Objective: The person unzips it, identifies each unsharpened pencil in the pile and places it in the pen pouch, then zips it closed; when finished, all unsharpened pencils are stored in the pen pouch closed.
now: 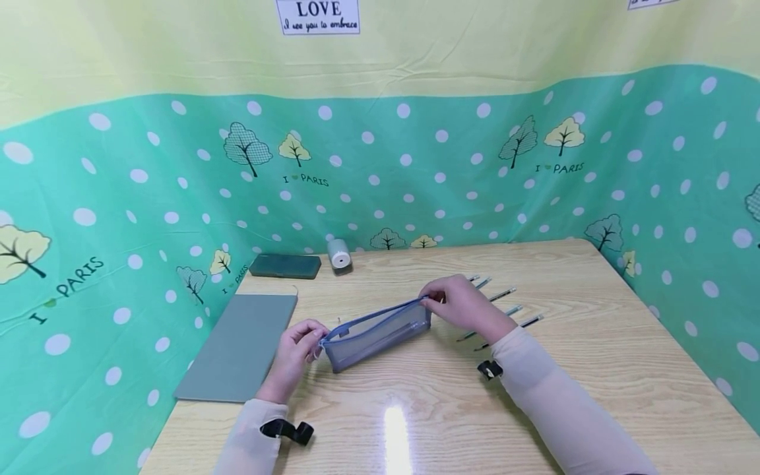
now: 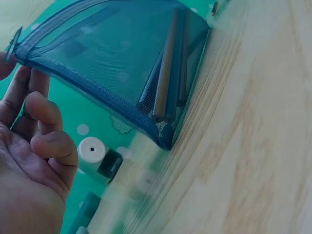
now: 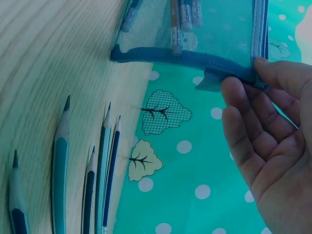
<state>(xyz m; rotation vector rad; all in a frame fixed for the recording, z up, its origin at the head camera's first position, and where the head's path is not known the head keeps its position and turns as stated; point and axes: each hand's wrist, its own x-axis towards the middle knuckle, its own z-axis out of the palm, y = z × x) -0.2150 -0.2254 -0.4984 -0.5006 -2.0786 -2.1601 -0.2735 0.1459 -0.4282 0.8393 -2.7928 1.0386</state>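
A blue mesh zip pencil case (image 1: pixel 380 335) stands on the table between my hands, its zipped top parted. Several pencils (image 2: pixel 165 73) lie inside, showing through the mesh. My left hand (image 1: pixel 297 346) pinches the case's left top corner by the zipper end, as the left wrist view also shows. With thumb and fingertips my right hand (image 1: pixel 460 303) pinches the opposite top corner; a small fabric tab (image 3: pixel 210 80) hangs beside those fingers. Several sharpened pencils (image 3: pixel 60 175) lie loose on the table under and beside the right forearm.
On the left of the wooden table (image 1: pixel 439 409) lies a flat grey board (image 1: pixel 240 346). Behind it are a dark green case (image 1: pixel 286 266) and a small white-and-green cylindrical thing (image 1: pixel 340 254). A dotted green cloth (image 1: pixel 380 158) hangs along the back and sides.
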